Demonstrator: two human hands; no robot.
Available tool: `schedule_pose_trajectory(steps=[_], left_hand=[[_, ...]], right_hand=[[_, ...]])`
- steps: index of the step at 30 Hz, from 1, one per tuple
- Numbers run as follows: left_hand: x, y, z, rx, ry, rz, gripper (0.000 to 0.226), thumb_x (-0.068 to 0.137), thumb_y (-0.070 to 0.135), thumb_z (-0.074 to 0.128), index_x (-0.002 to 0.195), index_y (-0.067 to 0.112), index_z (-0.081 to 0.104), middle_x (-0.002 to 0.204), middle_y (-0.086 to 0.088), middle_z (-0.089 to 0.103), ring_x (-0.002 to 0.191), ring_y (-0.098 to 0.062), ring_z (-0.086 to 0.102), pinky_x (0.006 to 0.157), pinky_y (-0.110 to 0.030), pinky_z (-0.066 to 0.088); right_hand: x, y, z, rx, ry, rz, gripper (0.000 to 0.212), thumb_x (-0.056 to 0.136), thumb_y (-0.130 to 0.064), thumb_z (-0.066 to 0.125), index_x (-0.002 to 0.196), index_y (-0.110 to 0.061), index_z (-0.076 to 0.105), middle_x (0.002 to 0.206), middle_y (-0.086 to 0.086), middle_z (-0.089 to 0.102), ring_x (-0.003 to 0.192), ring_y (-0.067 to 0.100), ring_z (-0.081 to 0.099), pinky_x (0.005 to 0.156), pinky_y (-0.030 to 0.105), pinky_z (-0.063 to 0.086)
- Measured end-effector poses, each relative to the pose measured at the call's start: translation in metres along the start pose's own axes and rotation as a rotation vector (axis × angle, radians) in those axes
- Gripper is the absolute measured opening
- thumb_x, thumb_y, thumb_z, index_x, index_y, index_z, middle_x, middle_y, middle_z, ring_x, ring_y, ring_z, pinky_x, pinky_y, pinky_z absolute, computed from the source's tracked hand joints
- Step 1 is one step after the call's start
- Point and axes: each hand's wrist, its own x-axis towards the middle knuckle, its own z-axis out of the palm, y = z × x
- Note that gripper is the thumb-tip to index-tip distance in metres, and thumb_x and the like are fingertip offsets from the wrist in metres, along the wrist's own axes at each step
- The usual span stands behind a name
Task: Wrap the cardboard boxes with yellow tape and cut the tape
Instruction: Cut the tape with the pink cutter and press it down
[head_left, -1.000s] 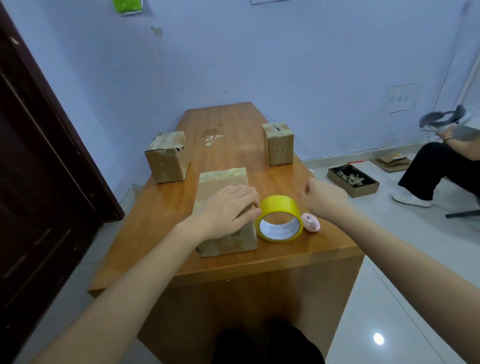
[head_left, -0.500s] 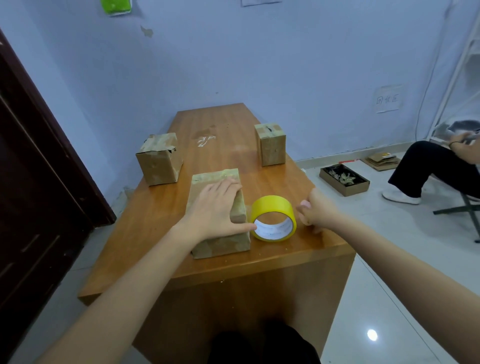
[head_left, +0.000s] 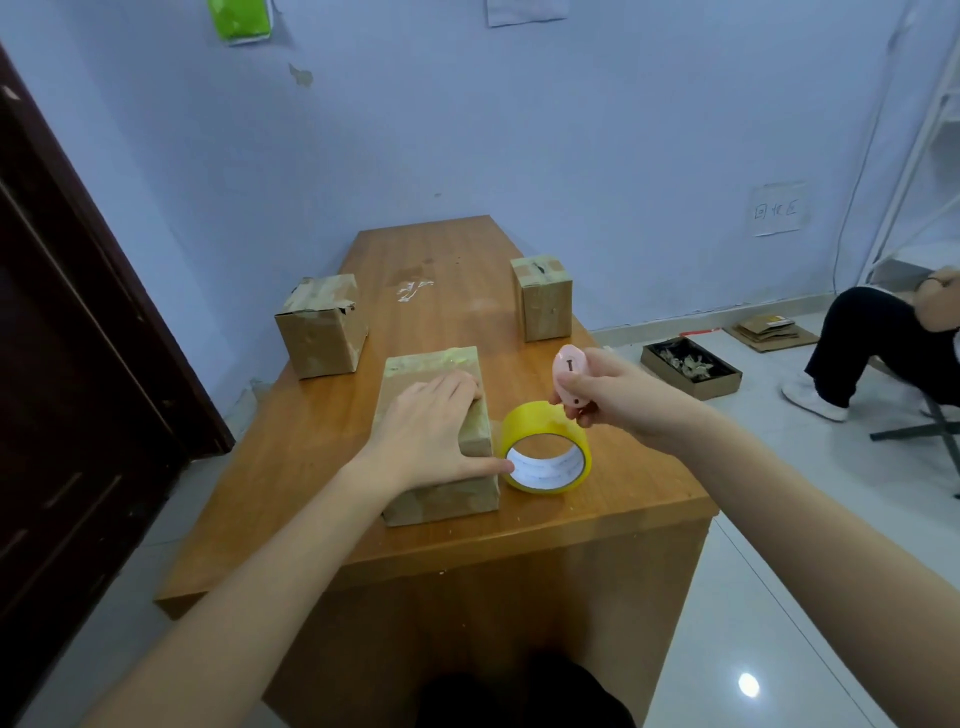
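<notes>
Left hand (head_left: 426, 441) flat, covering the nearest box (head_left: 436, 499) top; right hand (head_left: 618, 395) pinching pink cutter (head_left: 566, 376), blade unseen

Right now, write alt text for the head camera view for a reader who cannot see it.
A person's left hand rests flat on the nearest cardboard box on a wooden table, while the right hand holds a small pink cutter above a yellow tape roll standing beside that box. Two more cardboard boxes sit farther back.
</notes>
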Motion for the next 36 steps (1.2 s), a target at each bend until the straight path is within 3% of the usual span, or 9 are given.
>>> schedule_pose_trajectory(steps=[7,13,16,19,21,23,30,34,36], left_hand=[[0.001,0.000,0.001,0.021,-0.007,-0.013,0.100,0.060,0.089,0.025,0.120,0.013,0.051,0.126,0.005,0.051,0.115,-0.014,0.048,0.091,-0.030,0.039],[0.002,-0.001,0.001,0.023,-0.009,-0.012,0.101,0.060,0.089,0.024,0.121,0.013,0.050,0.128,0.005,0.049,0.117,-0.014,0.047,0.093,-0.030,0.038],[0.001,-0.001,0.001,-0.007,-0.011,-0.014,0.102,0.058,0.090,0.026,0.120,0.013,0.050,0.127,0.004,0.050,0.116,-0.015,0.048,0.093,-0.031,0.037],[0.002,-0.003,-0.003,-0.118,-0.066,-0.022,0.097,0.057,0.087,0.048,0.122,0.015,0.048,0.127,0.006,0.048,0.115,-0.013,0.045,0.092,-0.027,0.034],[0.003,-0.006,-0.008,-0.304,-0.119,-0.056,0.086,0.060,0.069,0.072,0.123,0.016,0.048,0.130,0.007,0.046,0.118,-0.011,0.042,0.096,-0.027,0.033],[0.003,-0.010,-0.011,-0.440,-0.147,-0.073,0.081,0.060,0.054,0.082,0.124,0.017,0.048,0.132,0.008,0.044,0.121,-0.009,0.040,0.103,-0.030,0.032],[0.003,-0.012,-0.009,-0.465,-0.182,-0.070,0.085,0.058,0.050,0.085,0.127,0.016,0.047,0.132,0.006,0.043,0.122,-0.010,0.039,0.104,-0.033,0.034],[0.004,-0.012,-0.009,-0.445,-0.198,-0.072,0.087,0.059,0.048,0.085,0.129,0.016,0.044,0.134,0.005,0.041,0.123,-0.012,0.038,0.105,-0.033,0.034],[0.004,-0.012,-0.008,-0.445,-0.191,-0.080,0.087,0.058,0.050,0.084,0.128,0.017,0.045,0.133,0.006,0.042,0.122,-0.012,0.039,0.104,-0.034,0.035]], right_hand=[[0.003,0.002,0.004,-0.158,0.086,-0.028,0.029,0.102,-0.032,0.039,0.100,-0.004,0.048,0.073,0.002,0.054,0.058,0.012,0.042,0.049,0.019,0.034],[0.004,0.006,0.011,-0.191,0.126,-0.057,0.031,0.102,-0.034,0.039,0.087,-0.008,0.045,0.068,0.002,0.054,0.058,0.014,0.042,0.049,0.022,0.034],[0.002,-0.003,0.016,-0.140,0.050,-0.033,0.031,0.102,-0.033,0.037,0.085,-0.009,0.045,0.069,0.001,0.054,0.057,0.014,0.040,0.046,0.020,0.036],[0.007,-0.008,0.017,-0.034,-0.059,0.077,0.019,0.099,-0.028,0.042,0.097,-0.009,0.044,0.073,0.005,0.061,0.054,0.012,0.042,0.043,0.020,0.037],[0.010,-0.011,0.017,-0.047,-0.063,0.123,0.018,0.096,-0.019,0.044,0.108,-0.005,0.044,0.077,0.009,0.066,0.053,0.011,0.044,0.043,0.021,0.038],[0.011,-0.016,0.020,-0.158,-0.033,0.133,0.020,0.096,-0.016,0.045,0.111,-0.003,0.046,0.080,0.011,0.066,0.056,0.013,0.049,0.046,0.021,0.042],[0.024,-0.025,0.044,-0.440,0.068,0.098,0.029,0.094,-0.010,0.049,0.117,0.006,0.058,0.067,0.009,0.059,0.053,0.020,0.052,0.051,0.027,0.046],[0.028,-0.024,0.050,-0.514,0.084,0.116,0.030,0.089,-0.006,0.049,0.111,0.007,0.065,0.088,0.024,0.070,0.055,0.023,0.058,0.061,0.032,0.052],[0.029,-0.022,0.050,-0.513,0.081,0.129,0.030,0.088,-0.004,0.050,0.110,0.007,0.066,0.084,0.021,0.070,0.051,0.020,0.059,0.062,0.031,0.054]])
